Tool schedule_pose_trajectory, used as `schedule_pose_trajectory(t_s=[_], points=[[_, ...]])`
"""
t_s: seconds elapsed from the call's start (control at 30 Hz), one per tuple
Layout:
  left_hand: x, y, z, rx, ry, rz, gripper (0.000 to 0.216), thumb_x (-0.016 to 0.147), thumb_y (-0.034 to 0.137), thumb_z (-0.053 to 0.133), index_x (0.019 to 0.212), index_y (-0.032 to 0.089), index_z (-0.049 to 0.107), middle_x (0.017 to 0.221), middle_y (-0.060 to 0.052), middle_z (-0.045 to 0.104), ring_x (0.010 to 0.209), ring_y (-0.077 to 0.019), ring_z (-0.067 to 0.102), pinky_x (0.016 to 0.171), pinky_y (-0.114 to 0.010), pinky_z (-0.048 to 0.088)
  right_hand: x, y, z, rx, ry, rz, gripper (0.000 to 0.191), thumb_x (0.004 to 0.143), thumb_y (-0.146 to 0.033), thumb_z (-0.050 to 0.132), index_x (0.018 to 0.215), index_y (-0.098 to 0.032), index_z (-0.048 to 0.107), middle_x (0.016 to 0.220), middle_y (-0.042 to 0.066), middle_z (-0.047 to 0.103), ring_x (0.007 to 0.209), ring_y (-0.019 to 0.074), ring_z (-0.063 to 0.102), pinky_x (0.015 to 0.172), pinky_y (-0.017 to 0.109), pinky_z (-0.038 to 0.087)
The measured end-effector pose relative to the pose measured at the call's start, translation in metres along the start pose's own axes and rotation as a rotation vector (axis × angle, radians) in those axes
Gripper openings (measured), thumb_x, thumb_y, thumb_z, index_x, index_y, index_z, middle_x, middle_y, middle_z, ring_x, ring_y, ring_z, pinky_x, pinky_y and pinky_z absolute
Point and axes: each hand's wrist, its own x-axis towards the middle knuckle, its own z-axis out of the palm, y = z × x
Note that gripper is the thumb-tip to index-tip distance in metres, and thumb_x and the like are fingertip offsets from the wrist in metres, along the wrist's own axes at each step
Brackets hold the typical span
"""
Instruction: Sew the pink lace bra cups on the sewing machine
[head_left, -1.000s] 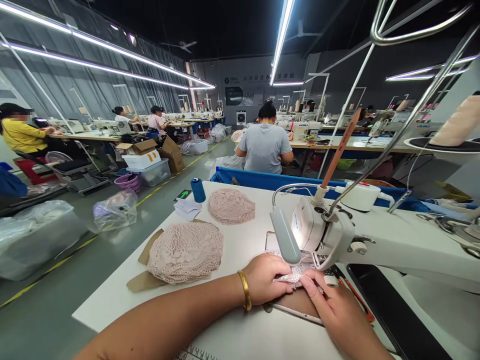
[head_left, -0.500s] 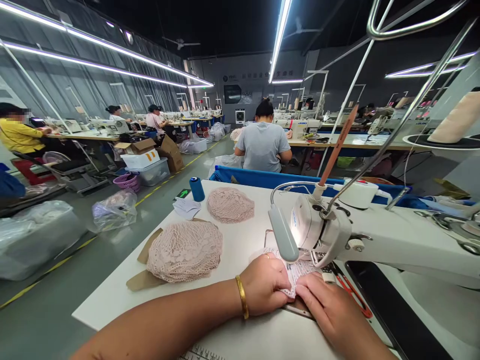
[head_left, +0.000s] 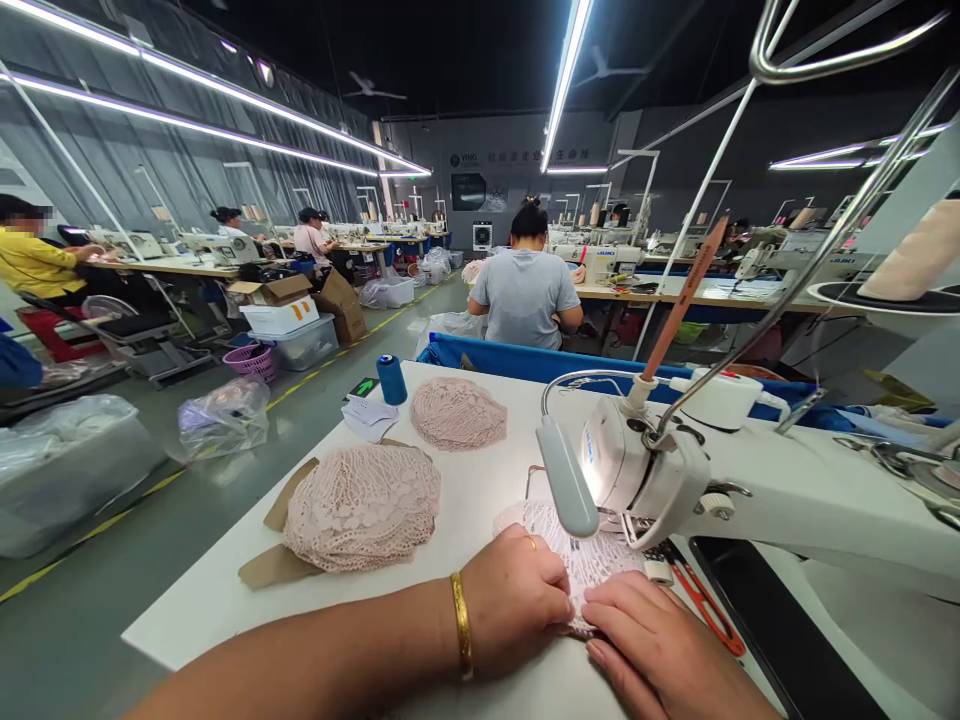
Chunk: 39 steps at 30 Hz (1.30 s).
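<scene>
A pale pink lace piece (head_left: 592, 560) lies spread on the white sewing machine's bed, partly beneath the needle area. My left hand (head_left: 517, 600), with a gold bangle and a ring, is closed on the left edge of the lace, thumb and fingertips together. Flat on the lace's near right part rests my right hand (head_left: 652, 630), its fingers stretched out and the thumb apart. The machine head (head_left: 611, 455) stands just beyond both hands, and a grey lamp (head_left: 566, 480) lights the lace. The presser foot is mostly hidden.
Two stacks of lace pieces, a nearer stack (head_left: 364, 510) and a farther stack (head_left: 459, 412), sit on the left of the table. Behind them stands a blue thread cone (head_left: 391, 380). Orange-handled snips (head_left: 709, 610) and a black phone (head_left: 780, 620) lie right. A co-worker (head_left: 525, 285) sits ahead.
The lace has been spread flatter under the lamp. My right fingers have gone from pinching its near edge to lying on it. My left hand has shifted slightly left and down.
</scene>
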Motion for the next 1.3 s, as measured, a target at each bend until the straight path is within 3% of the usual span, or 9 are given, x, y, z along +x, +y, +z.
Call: schedule_pose_trajectory(t_s=[0.17, 0.3, 0.5, 0.67, 0.87, 1.07, 1.3], points=[[0.003, -0.006, 0.003, 0.047, 0.069, 0.001, 0.018, 0.102, 0.028, 0.069, 0.087, 0.020, 0.071, 0.105, -0.001, 0.079, 0.091, -0.0201, 0.067, 0.088, -0.041, 0.042, -0.001, 0.005, 0.005, -0.107, 0.088, 0.013, 0.027, 0.109, -0.024, 0.047, 0.109, -0.022, 0.074, 0.099, 0.007, 0.082, 0.072, 0.0237, 0.076, 0.061, 0.037, 0.065], [0.007, -0.012, 0.007, 0.107, 0.081, 0.009, 0.012, 0.102, 0.025, 0.068, 0.091, 0.020, 0.071, 0.108, -0.002, 0.079, 0.092, -0.0209, 0.066, 0.088, -0.042, 0.043, -0.001, 0.008, 0.008, -0.158, 0.163, 0.013, 0.030, 0.109, -0.023, 0.045, 0.119, -0.019, 0.073, 0.111, 0.008, 0.084, 0.084, 0.0242, 0.080, 0.073, 0.036, 0.068], [0.008, -0.014, 0.007, 0.177, 0.132, 0.048, 0.010, 0.102, 0.024, 0.068, 0.092, 0.020, 0.069, 0.109, -0.004, 0.077, 0.093, -0.0223, 0.066, 0.085, -0.042, 0.044, -0.005, 0.011, 0.012, -0.195, 0.149, -0.005, 0.034, 0.107, -0.015, 0.044, 0.127, -0.019, 0.071, 0.116, 0.008, 0.083, 0.092, 0.0228, 0.082, 0.076, 0.031, 0.067], [0.006, -0.011, 0.001, 0.171, 0.059, 0.115, 0.011, 0.100, 0.018, 0.066, 0.090, 0.019, 0.066, 0.099, -0.003, 0.076, 0.087, -0.0202, 0.067, 0.087, -0.039, 0.045, -0.008, 0.012, 0.012, -0.129, 0.092, 0.037, 0.030, 0.106, -0.014, 0.049, 0.122, -0.022, 0.073, 0.115, 0.007, 0.082, 0.092, 0.0206, 0.080, 0.081, 0.029, 0.064], [0.007, -0.013, 0.003, 0.184, 0.060, 0.111, 0.012, 0.099, 0.018, 0.066, 0.087, 0.019, 0.066, 0.099, -0.003, 0.077, 0.086, -0.0194, 0.066, 0.086, -0.040, 0.045, 0.001, 0.008, 0.008, -0.139, 0.176, 0.023, 0.032, 0.106, -0.013, 0.043, 0.115, -0.019, 0.074, 0.104, 0.008, 0.083, 0.084, 0.0211, 0.080, 0.074, 0.030, 0.064], [0.010, -0.019, 0.004, 0.197, 0.037, 0.089, 0.014, 0.101, 0.017, 0.063, 0.088, 0.019, 0.068, 0.101, -0.002, 0.078, 0.088, -0.0210, 0.066, 0.088, -0.042, 0.045, 0.003, 0.008, 0.011, -0.131, 0.211, 0.054, 0.033, 0.108, -0.016, 0.042, 0.119, -0.019, 0.072, 0.109, 0.007, 0.084, 0.091, 0.0206, 0.082, 0.077, 0.029, 0.066], [0.018, -0.025, 0.006, 0.208, 0.052, 0.015, 0.015, 0.100, 0.019, 0.070, 0.085, 0.019, 0.070, 0.094, -0.002, 0.075, 0.091, -0.0219, 0.066, 0.088, -0.040, 0.045, -0.011, 0.022, 0.033, -0.057, 0.090, 0.204, 0.034, 0.109, -0.026, 0.047, 0.131, -0.025, 0.074, 0.125, 0.007, 0.082, 0.105, 0.0255, 0.082, 0.083, 0.035, 0.069]])
